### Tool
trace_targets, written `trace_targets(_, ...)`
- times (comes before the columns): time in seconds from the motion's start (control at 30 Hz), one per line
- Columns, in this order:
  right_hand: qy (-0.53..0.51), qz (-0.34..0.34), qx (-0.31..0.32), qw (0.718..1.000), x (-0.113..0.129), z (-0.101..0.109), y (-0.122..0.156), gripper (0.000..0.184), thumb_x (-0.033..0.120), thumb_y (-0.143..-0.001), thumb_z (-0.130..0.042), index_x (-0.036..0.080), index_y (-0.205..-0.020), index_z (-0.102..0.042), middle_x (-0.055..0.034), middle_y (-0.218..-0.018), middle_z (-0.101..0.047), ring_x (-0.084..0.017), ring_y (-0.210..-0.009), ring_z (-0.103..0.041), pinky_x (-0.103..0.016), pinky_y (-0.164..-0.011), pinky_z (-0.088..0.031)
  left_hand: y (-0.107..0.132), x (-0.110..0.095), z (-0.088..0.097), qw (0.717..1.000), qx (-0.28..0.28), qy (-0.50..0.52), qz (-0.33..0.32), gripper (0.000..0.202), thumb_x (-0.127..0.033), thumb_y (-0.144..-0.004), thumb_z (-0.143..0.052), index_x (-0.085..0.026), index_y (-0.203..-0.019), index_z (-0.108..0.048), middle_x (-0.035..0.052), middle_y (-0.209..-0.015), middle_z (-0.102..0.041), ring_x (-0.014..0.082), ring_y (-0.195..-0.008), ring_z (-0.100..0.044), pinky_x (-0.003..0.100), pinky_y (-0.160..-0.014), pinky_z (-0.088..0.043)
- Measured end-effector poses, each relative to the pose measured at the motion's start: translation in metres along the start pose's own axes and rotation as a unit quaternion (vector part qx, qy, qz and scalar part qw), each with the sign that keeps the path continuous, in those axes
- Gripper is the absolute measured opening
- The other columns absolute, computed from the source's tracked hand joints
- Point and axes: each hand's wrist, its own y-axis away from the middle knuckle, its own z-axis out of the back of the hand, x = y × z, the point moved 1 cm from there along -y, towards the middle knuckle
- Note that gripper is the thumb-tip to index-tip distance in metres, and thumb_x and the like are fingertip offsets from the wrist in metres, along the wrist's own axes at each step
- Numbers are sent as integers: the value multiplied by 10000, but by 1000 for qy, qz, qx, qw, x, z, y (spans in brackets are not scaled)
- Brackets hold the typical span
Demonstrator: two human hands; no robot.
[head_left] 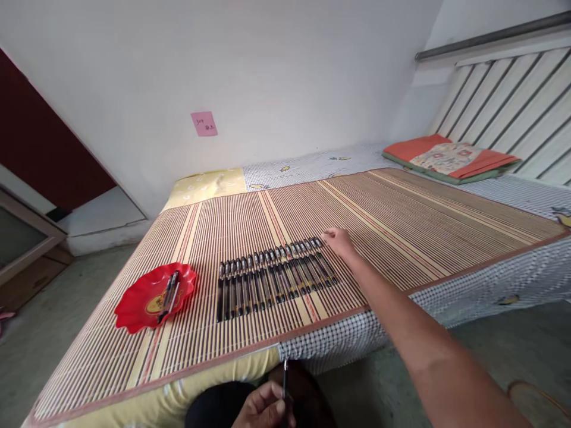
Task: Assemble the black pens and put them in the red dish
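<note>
Many gel pens point(276, 276) lie side by side in a slanting row on the bamboo mat, their dark cap ends toward the wall. Just past the top of the row's right end is my right hand point(339, 241), its fingers pinched together. Whatever sits between those fingertips is too small to make out. Low in the view, over my lap, my left hand point(265, 407) pinches a thin dark pen point(285, 379) that stands nearly upright with a pale tip. Left of the row, a red scalloped plate point(129, 303) holds a few pens point(169, 294).
The bamboo mat point(379, 238) covers a bed with a checked sheet point(339, 351) hanging over its near edge. A folded orange and floral cloth point(450, 157) lies by the white slatted headboard point(513, 107). A pink note point(204, 123) is stuck on the wall.
</note>
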Motion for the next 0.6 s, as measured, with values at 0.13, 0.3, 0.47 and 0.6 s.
trace_targets(0.13, -85, 41, 3, 996, 14, 15, 81, 334, 304, -977, -532, 129, -1182, -729, -100, -963, -772, -176, -811, -707, -285, -777, -548, 17, -18, -18, 995, -74, -30, -65, 406, -428, -717, -912, -176, -838, -617, -1, -699, -683, 114, -572, -631, 199, -512, -316)
trace_targets(0.3, -283, 52, 207, 935, 26, 10, 230, 347, 483, -949, -643, 201, -1124, -747, -45, -822, -734, -192, -769, -685, -322, -728, -554, 31, -28, -32, 979, -140, -48, -143, 428, -416, -664, -935, -171, -804, -614, -62, -622, -577, 73, -524, -542, 190, -518, -309)
trace_targets(0.47, -380, 30, 281, 881, 38, -19, 313, 339, 506, -896, -719, 189, -1014, -743, -22, -790, -709, -167, -726, -653, -278, -678, -505, 41, -27, -49, 964, -156, -100, -193, 450, -409, -623, -955, -178, -778, -602, -60, -695, -543, 79, -594, -485, 206, -577, -417)
trace_targets(0.6, -419, 20, 241, 875, 49, -26, 328, 344, 513, -819, -793, 179, -875, -729, 1, -718, -669, -145, -656, -598, -260, -631, -462, 52, -26, -60, 948, -173, -138, -227, 455, -421, -626, -947, -185, -731, -572, -57, -665, -532, 82, -599, -452, 199, -568, -385)
